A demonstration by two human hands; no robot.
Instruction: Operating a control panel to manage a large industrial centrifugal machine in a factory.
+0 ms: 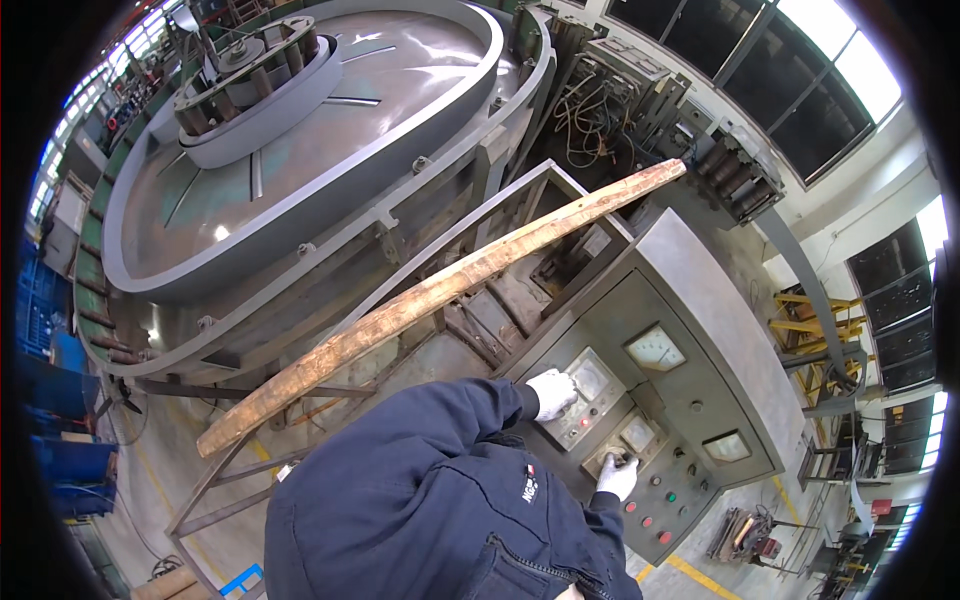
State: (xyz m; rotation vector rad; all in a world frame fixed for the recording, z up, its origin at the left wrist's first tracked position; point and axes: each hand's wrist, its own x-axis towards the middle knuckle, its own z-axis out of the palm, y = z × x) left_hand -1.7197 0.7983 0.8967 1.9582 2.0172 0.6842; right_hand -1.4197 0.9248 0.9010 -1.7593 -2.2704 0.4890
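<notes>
My left hand, in a white glove, rests at the upper control module with its fingers curled. Whatever lies under those fingers is hidden. Lower on the same panel, my right hand, also gloved in white, closes its fingertips on a black knob beside the lower control module. Both hands work on the sloped grey control console. Red and green push buttons sit just right of my right hand. Two meters, one of them a square white gauge, are set into the panel.
A long wooden beam lies slanting across a metal frame beyond the console. Behind it stands a large round metal machine with a raised grey rim. Yellow metal racks stand at right, and scrap pieces lie on the floor.
</notes>
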